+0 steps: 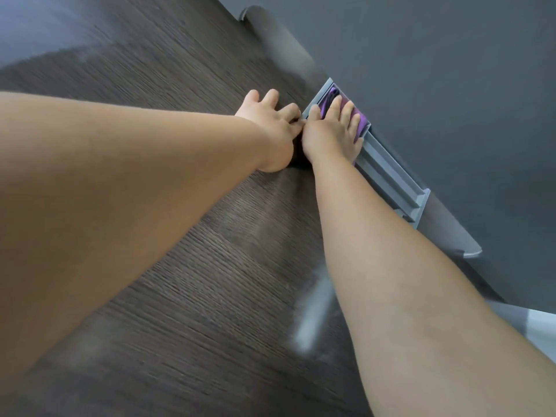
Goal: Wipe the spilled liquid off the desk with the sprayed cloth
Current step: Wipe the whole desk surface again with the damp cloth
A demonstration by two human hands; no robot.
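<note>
Dark wood desk (180, 236) against a grey wall, and the purple cloth (332, 95) sits in the grey tray (388, 173) at the back edge. Right hand (331, 130) lies straight-fingered on it, not gripping; left hand (267, 118) rests spread on the desk alongside. Wiping looks not yet begun. That pale streak (310, 323) by the right forearm could be spill or glare.

No readable text, label, brand, number or sign shows anywhere.

Soft even daylight, motion blur, wide-angle edge distortion.
</note>
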